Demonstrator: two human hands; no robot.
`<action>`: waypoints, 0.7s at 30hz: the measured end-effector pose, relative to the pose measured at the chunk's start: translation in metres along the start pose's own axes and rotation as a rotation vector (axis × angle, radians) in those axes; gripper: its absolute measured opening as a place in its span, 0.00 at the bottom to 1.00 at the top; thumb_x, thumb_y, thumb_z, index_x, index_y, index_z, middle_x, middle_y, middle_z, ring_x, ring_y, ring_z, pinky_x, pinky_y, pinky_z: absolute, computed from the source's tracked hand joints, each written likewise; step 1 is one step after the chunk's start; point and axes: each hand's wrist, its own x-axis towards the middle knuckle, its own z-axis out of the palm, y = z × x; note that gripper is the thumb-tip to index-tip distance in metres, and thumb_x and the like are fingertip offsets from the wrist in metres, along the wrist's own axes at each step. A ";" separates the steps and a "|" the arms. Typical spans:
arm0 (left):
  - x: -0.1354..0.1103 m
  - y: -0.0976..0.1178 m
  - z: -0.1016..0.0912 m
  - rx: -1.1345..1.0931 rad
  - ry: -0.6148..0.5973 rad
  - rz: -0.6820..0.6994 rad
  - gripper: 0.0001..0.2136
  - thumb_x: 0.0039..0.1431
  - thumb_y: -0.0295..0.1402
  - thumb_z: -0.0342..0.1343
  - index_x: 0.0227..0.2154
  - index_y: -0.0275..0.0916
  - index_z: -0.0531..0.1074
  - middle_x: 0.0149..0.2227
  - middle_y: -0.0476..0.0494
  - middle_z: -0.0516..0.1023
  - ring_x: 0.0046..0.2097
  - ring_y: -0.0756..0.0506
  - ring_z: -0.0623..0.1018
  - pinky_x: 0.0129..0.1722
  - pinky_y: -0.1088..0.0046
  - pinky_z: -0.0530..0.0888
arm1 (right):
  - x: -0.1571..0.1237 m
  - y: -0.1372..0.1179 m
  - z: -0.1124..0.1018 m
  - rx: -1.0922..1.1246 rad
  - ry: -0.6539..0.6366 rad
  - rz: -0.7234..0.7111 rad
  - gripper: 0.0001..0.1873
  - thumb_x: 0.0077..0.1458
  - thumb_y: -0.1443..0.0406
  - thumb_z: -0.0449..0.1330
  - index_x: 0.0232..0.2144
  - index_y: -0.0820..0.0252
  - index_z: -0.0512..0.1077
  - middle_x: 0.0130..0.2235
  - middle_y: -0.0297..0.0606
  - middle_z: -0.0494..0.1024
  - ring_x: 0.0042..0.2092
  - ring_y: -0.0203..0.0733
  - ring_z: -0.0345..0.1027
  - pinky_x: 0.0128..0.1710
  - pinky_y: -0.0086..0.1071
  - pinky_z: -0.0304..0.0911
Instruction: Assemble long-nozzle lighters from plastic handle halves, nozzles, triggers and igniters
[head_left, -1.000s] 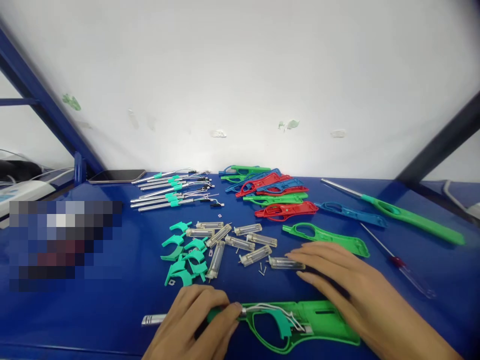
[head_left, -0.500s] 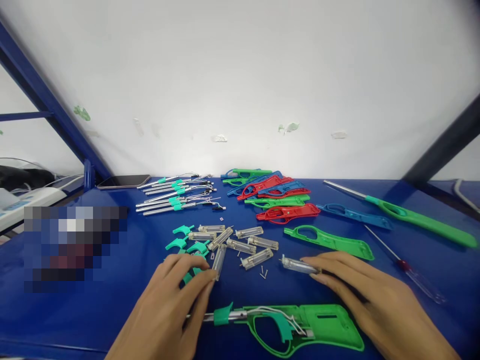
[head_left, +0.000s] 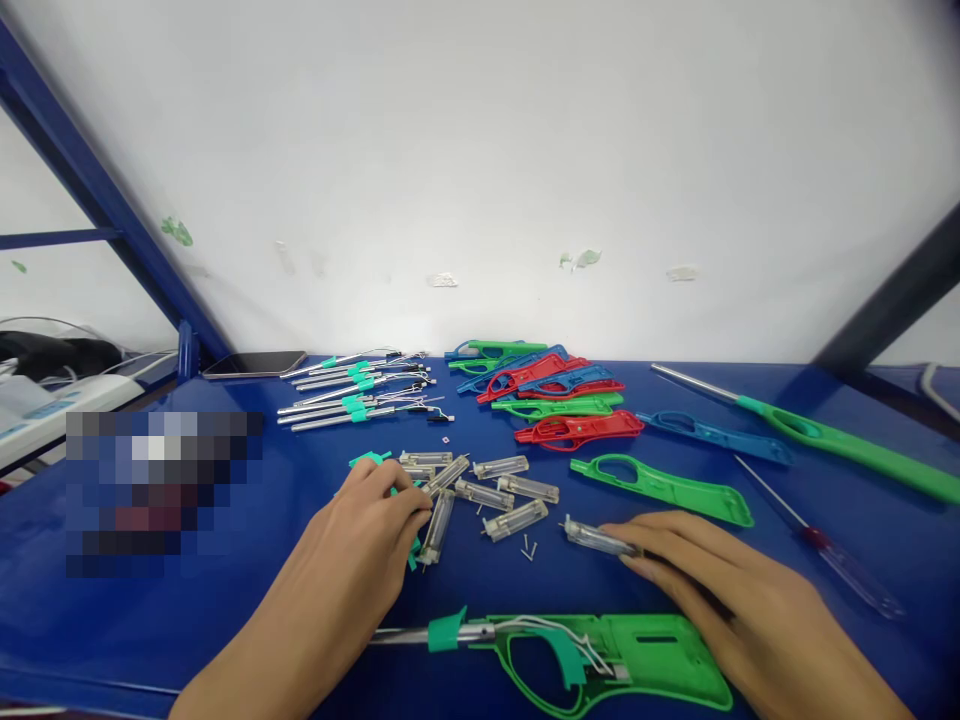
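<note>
My right hand (head_left: 694,570) grips one end of a clear plastic fuel tank (head_left: 596,536) between thumb and fingers, just above the blue table. My left hand (head_left: 375,525) is over the small teal triggers (head_left: 370,459), its thumb and fingertips together beside a loose tank (head_left: 436,527). Whatever is between those fingertips is hidden. Nearest to me lies an open green lighter half-shell (head_left: 664,650). A metal tube (head_left: 405,636) with a teal collar, white wires and a teal trigger (head_left: 570,655) sit in it. Several more clear tanks (head_left: 516,520) lie between my hands.
Several metal tubes with wires (head_left: 352,395) lie at the back left, near a phone (head_left: 255,364). Red, blue and green half-shells (head_left: 577,430) are piled at the back middle. Small screws (head_left: 529,548), a screwdriver (head_left: 847,570) and a closed green lighter (head_left: 870,455) lie around.
My left hand has moved forward and slightly left, from near the metal tube to over the teal triggers. My right hand still grips the tank, almost unmoved. The view has shifted slightly.
</note>
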 end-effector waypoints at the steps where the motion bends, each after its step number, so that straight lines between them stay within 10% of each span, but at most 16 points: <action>1: 0.001 -0.001 0.001 0.010 -0.012 0.001 0.17 0.74 0.28 0.48 0.35 0.43 0.83 0.38 0.43 0.79 0.41 0.39 0.75 0.38 0.64 0.73 | -0.002 0.001 0.001 0.000 -0.020 0.009 0.20 0.74 0.64 0.53 0.57 0.43 0.82 0.52 0.31 0.87 0.49 0.39 0.87 0.51 0.25 0.79; 21: 0.006 0.001 -0.019 -0.012 -0.097 -0.103 0.15 0.74 0.33 0.42 0.36 0.43 0.73 0.37 0.45 0.74 0.34 0.43 0.78 0.31 0.68 0.67 | -0.007 0.003 0.004 0.101 -0.063 0.124 0.16 0.74 0.61 0.56 0.56 0.43 0.80 0.52 0.33 0.86 0.52 0.42 0.84 0.52 0.31 0.81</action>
